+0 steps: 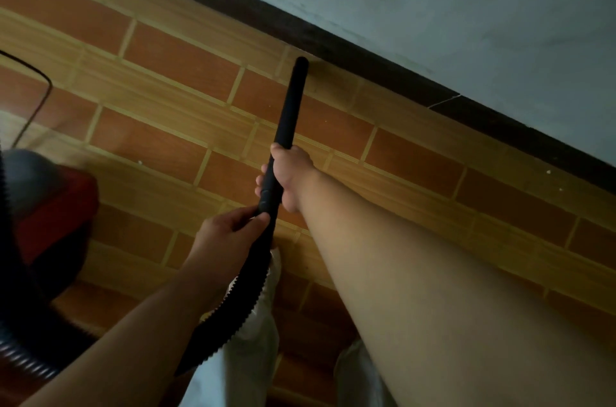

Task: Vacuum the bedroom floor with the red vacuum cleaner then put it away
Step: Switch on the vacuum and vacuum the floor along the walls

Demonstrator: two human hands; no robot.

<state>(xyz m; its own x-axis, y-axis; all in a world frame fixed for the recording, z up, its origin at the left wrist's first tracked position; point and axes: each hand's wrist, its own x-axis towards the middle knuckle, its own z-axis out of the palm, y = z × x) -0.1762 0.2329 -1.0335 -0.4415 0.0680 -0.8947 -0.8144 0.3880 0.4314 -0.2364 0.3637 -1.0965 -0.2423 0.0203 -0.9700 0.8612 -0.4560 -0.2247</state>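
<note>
**Tube tip at the skirting, both hands on**

Head view: the right hand (289,177) is wrapped round the black tube (290,106). The left hand (226,230) pinches the joint where the ribbed hose (240,300) meets the tube. The tube's tip sits on the tiled floor (173,56), just beside the dark skirting board (333,51). The red vacuum cleaner (50,216) stands at the left, well apart from the tip.

To clean this edge well, I judge the tip should be held low and drawn slowly along the skirting, with slack in the hose.

Count: one vacuum cleaner, one tube, one hose, one cord (49,83), two hands.
</note>
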